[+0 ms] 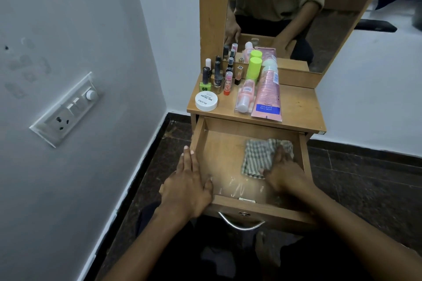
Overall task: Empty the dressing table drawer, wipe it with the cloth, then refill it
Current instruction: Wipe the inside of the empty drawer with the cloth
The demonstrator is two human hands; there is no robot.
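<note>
Emptying looks done — the drawer (219,143) holds only the cloth (258,155), with bottles (217,75) and tubes (267,96) up on the desk (296,102). Wiping is underway: right hand (283,171) fingers press the cloth, left hand (189,182) lies flat, fingers straight, on the drawer's side. Refilling remains.

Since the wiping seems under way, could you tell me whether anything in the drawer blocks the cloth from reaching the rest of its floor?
Nothing visible does. The right hand presses the cloth on the drawer floor, which holds nothing else; the left hand rests on its left wall.
</note>
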